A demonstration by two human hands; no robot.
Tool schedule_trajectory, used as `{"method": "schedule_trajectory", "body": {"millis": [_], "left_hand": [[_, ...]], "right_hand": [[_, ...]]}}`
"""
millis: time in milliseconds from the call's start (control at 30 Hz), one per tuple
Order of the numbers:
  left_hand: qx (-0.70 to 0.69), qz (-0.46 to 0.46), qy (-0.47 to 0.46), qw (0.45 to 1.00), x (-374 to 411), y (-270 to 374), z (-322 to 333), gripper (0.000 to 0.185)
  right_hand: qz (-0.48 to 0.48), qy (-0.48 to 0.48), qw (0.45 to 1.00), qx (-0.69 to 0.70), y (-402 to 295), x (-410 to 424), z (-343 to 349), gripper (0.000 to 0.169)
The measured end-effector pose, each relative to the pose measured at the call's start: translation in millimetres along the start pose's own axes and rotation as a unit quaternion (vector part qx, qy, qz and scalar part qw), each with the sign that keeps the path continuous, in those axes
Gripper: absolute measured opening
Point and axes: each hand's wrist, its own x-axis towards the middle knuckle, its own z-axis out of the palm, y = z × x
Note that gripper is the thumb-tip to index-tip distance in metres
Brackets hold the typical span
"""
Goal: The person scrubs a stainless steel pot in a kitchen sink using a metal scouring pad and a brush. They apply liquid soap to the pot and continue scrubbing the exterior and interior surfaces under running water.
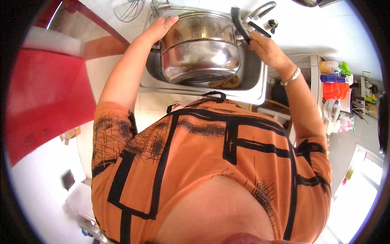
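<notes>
A large stainless steel pot (199, 45) leans in the sink (256, 93), its dark base turned toward me. At the pot's upper left rim, my left hand (161, 29) grips the edge with the thumb on top. My right hand (265, 48) is at the pot's right side, its fingers closed around a black curved tool (240, 26), possibly a brush; its working end is unclear. A second black bar shows just above that hand, and I cannot tell what it belongs to. Under the pot lies a brownish cloth or scrubber (225, 82), partly hidden.
A curved metal faucet (262, 10) rises behind the right hand, and a tap (157, 8) stands at the back left. A wire strainer (128, 9) is beyond it. Bottles (335, 79) and a bowl (332, 109) line the right side. A red panel (50, 100) stands left.
</notes>
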Motion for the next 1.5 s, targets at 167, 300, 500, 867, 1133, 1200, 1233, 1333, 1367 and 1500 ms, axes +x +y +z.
{"method": "schedule_trajectory", "body": {"millis": [167, 300, 500, 867, 1133, 1200, 1233, 1333, 1367, 1500], "left_hand": [[0.011, -0.054, -0.037, 0.998, -1, -3, -5, 0.065], [-0.003, 0.01, 0.036, 0.999, -5, 4, -2, 0.058], [0.245, 0.075, 0.042, 0.966, 15, 40, 11, 0.051], [0.122, 0.007, 0.063, 0.99, 12, 25, 7, 0.055], [0.127, 0.006, 0.041, 0.991, 12, 28, 2, 0.055], [0.148, -0.013, 0.043, 0.988, 13, 28, 2, 0.056], [0.127, -0.022, 0.051, 0.99, 13, 27, 3, 0.055], [0.089, -0.046, 0.067, 0.993, 11, 23, 10, 0.053], [0.095, -0.053, 0.07, 0.992, 9, 18, 8, 0.052], [0.034, -0.038, 0.129, 0.99, 2, 17, 14, 0.049]], "right_hand": [[0.072, 0.106, 0.989, -0.073, 23, -30, 38, 0.017], [0.038, 0.084, 0.978, -0.185, 23, -24, 49, 0.017], [-0.07, 0.077, 0.97, -0.218, 59, -20, 55, 0.016], [-0.046, -0.027, 0.969, -0.242, 67, -21, 54, 0.022], [-0.11, -0.012, 0.967, -0.228, 22, 21, 51, 0.021], [-0.048, -0.06, 0.974, -0.215, 51, -7, 42, 0.025], [-0.007, -0.095, 0.977, -0.193, 54, -19, 40, 0.027], [0.024, -0.048, 0.984, -0.17, 56, -29, 52, 0.029], [0.044, -0.028, 0.997, -0.063, 55, -33, 60, 0.034], [0.182, -0.014, 0.791, 0.583, 54, -66, 84, 0.032]]}}
